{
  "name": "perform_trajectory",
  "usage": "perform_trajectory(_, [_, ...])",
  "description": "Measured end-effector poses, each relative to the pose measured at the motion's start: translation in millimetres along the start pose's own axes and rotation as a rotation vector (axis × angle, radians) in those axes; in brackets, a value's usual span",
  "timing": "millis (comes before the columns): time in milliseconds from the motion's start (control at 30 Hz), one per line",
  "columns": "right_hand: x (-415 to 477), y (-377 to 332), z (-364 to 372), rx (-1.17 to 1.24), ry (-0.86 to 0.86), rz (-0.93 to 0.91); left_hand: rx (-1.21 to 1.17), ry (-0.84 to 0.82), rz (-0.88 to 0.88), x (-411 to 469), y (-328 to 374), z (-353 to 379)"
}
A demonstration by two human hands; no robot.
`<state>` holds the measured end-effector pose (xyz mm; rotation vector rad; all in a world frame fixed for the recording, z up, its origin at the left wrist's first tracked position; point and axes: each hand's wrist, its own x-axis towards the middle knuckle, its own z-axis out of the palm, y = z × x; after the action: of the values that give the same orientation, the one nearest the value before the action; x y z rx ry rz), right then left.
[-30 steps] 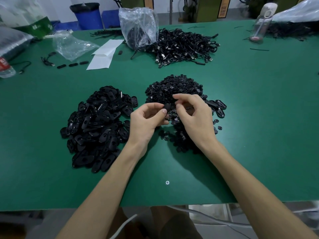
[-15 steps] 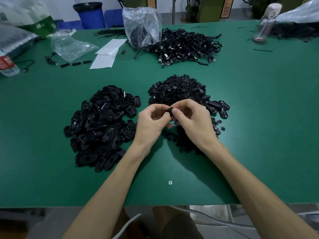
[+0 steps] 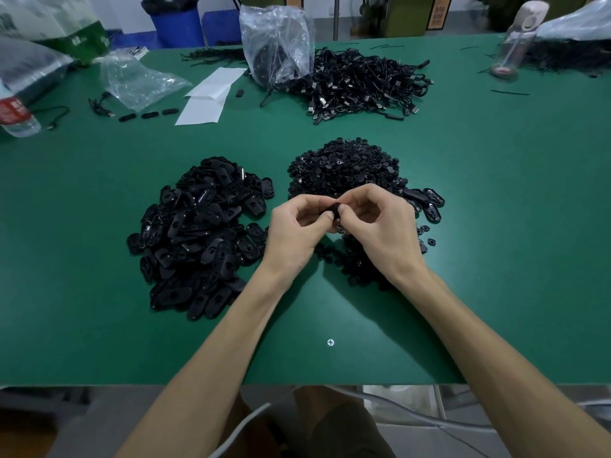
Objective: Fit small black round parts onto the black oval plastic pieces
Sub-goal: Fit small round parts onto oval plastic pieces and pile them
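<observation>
Left hand (image 3: 296, 231): fingers curled, pinching the oval piece (image 3: 334, 210) at frame centre to steady it.
Right hand (image 3: 380, 229): fingertips clamped on it too, likely pressing the fit home.
Supplies: oval pile (image 3: 201, 233) centre-left, round-parts pile (image 3: 344, 166) just above the hands, within reach.

- A heap of oval pieces (image 3: 201, 236) is lying on the surface (image 3: 502, 233), left of centre.
- A heap of round parts (image 3: 344, 166) is sitting just to its right, the two heaps apart.
- The left hand (image 3: 297, 229) and right hand (image 3: 380, 226) are meeting over the near part of the round-part heap, pinching a piece (image 3: 335, 209) between them.
- Behind both heaps a tangle of cables (image 3: 363, 82) is spreading (a plastic bag (image 3: 276, 44) is standing at its left end).
- Paper sheets (image 3: 208, 94) are lying left of the bag, and a bottle (image 3: 16, 117) is lying at the far left edge.
</observation>
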<state>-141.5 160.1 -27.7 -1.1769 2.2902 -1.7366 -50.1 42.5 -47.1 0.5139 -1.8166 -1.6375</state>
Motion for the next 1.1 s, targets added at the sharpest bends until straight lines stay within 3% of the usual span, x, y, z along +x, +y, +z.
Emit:
perform_trajectory(433, [1.0, -1.4, -2.0, 0.111, 0.029, 0.032, -0.148, -0.066, -0.051, -0.6, 3.4, -6.6])
perform_trajectory(733, [1.8, -0.8, -3.0, 0.09, 0.012, 0.046, -0.038, -0.019, 0.011, -2.1, 5.5, -2.5])
perform_trajectory(800, [4.5, 1.8, -4.1, 0.072, 0.058, 0.04, 0.181, 0.058, 0.103, -4.1, 8.0, -0.3])
perform_trajectory(933, [15.3, 12.4, -17.0, -0.13, 0.315, 0.032, 0.9, 0.391, 0.278, -2.2, 8.9, -12.4])
perform_trajectory(1000, [20.6, 18.8, -23.4, -0.221, 0.377, 0.082, 1.17, 0.44, 0.139, 2.3, 4.2, -24.3])
perform_trajectory(1100, [23.3, 26.4, -28.4, -0.319, 0.37, 0.164, 1.298, 0.401, -0.068, 4.5, -0.8, -30.4])
